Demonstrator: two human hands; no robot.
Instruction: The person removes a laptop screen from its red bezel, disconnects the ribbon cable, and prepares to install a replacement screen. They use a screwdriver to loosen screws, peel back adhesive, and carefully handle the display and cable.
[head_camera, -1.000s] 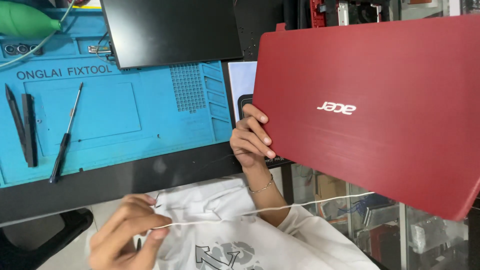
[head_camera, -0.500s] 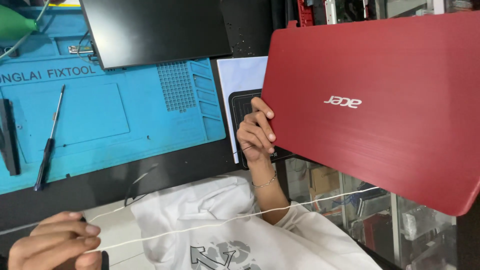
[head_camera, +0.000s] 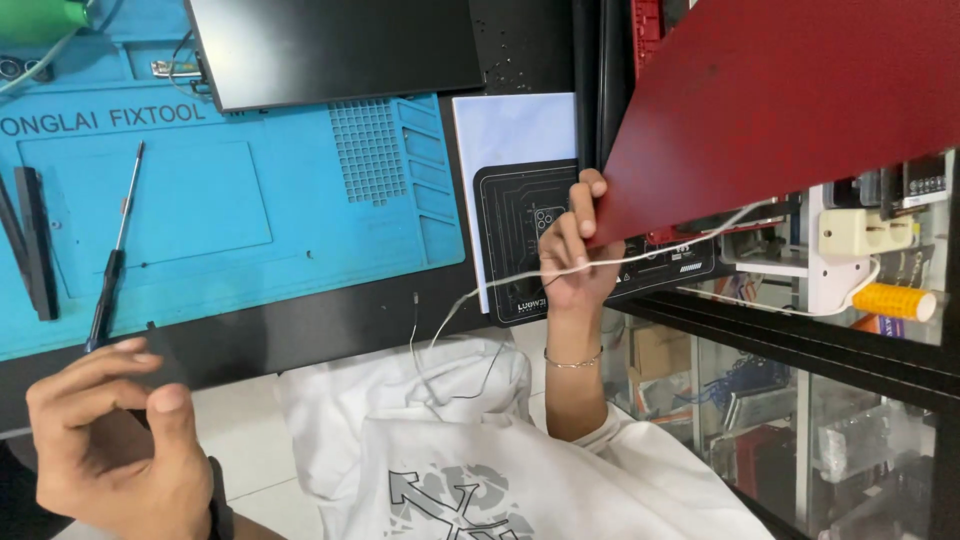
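Fingers of the right hand (head_camera: 575, 250) pinch the near corner of a red laptop lid (head_camera: 790, 110), raised at the right above the tabletop (head_camera: 330, 325), with a white cable (head_camera: 650, 255) crossing them. Left hand (head_camera: 115, 440), near left, pinches a small dark piece (head_camera: 165, 362); a screwdriver (head_camera: 112, 262) lies on the blue mat (head_camera: 300, 210) beyond.

The scene is lit evenly and brightly from above. Only soft shadows are seen under the left hand (head_camera: 115, 440). A weak sheen is seen on the blue mat (head_camera: 250, 220). Slight blur is noticed at the frame edges.
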